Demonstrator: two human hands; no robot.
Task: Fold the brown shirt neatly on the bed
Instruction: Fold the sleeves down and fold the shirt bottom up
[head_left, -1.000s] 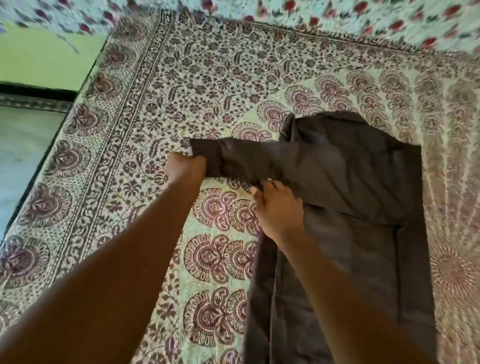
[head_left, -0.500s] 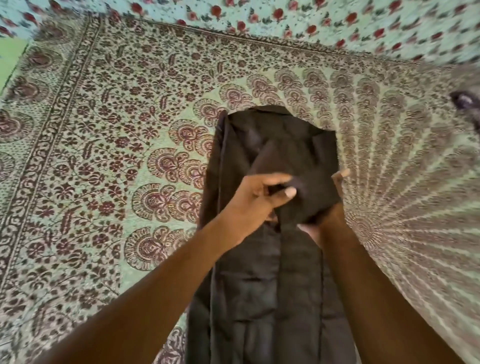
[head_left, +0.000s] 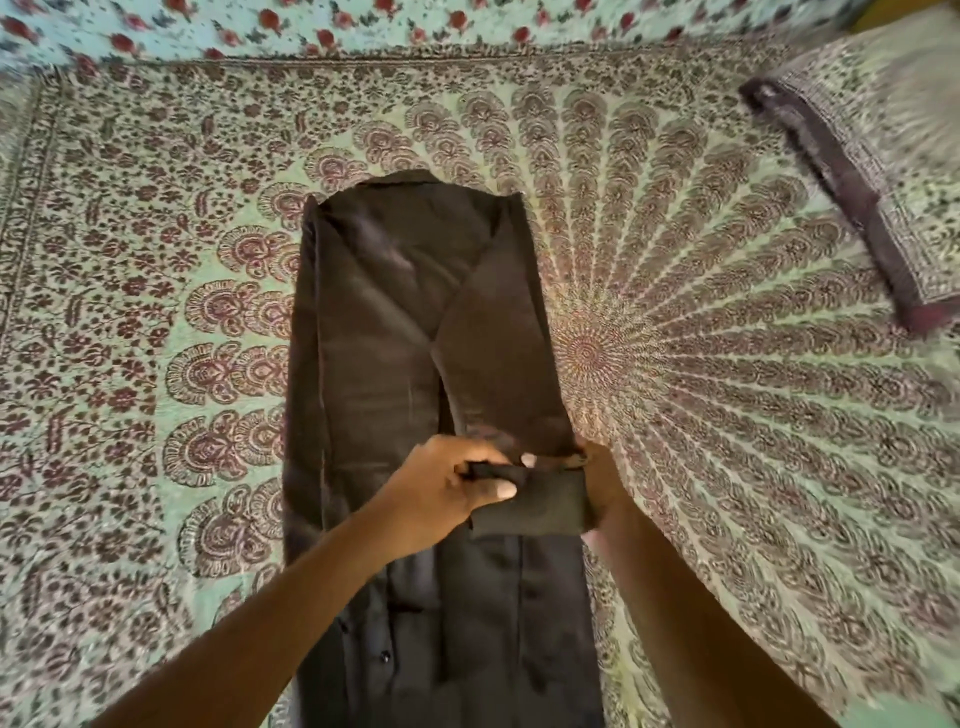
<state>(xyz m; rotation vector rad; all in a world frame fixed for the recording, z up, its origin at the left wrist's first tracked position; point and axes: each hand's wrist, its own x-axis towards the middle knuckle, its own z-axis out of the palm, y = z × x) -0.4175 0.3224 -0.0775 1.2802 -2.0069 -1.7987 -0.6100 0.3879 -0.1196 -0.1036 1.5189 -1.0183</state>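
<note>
On the bed (head_left: 727, 467), brown shirt (head_left: 384, 322) lies narrow-folded.

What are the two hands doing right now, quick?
Left hand: closed, pinching the sleeve cuff of the shirt.
Right hand: gripping the same cuff from the other side, fingers mostly hidden.

Both hands, left (head_left: 439, 491) & right (head_left: 597, 486), pinch sleeve cuff (head_left: 535, 501) over brown shirt (head_left: 384, 332) on bedsheet (head_left: 727, 415).
</note>
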